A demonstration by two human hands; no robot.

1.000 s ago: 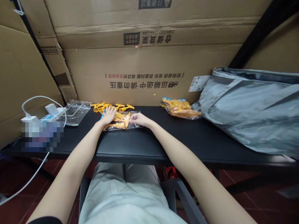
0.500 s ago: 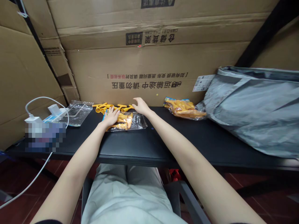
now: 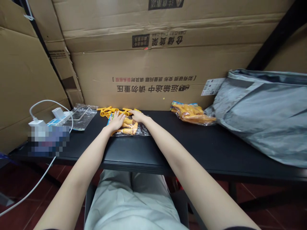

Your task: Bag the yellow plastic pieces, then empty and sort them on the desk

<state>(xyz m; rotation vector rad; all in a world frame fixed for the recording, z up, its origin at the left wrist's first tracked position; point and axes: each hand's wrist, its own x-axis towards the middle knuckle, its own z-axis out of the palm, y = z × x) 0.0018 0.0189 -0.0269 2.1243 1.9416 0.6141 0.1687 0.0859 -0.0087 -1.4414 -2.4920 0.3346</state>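
My left hand (image 3: pixel 116 120) lies on a clear plastic bag (image 3: pixel 143 130) of yellow-orange plastic pieces (image 3: pixel 128 131), fingers stretched out and apart. My right hand (image 3: pixel 139 117) is at the right part of this bag, its fingers pointing left toward the pieces and apart. Whether it touches the bag or a piece, I cannot tell. Just behind my hands, loose yellow plastic pieces (image 3: pixel 105 111) with cup-shaped ends lie along the back of the black table (image 3: pixel 182 150). My right hand partly hides some of them.
Another filled bag of yellow-orange pieces (image 3: pixel 192 113) lies to the right, beside a large grey fabric bag (image 3: pixel 263 111). A clear plastic wrapper (image 3: pixel 83 118), a power strip with plugs (image 3: pixel 59 116) and a white cable (image 3: pixel 50 166) are on the left. Cardboard (image 3: pixel 153 64) stands behind.
My right hand has come down and left, from above the bag's far right corner to its contents. My left hand stays on the bag. The view has shifted slightly.
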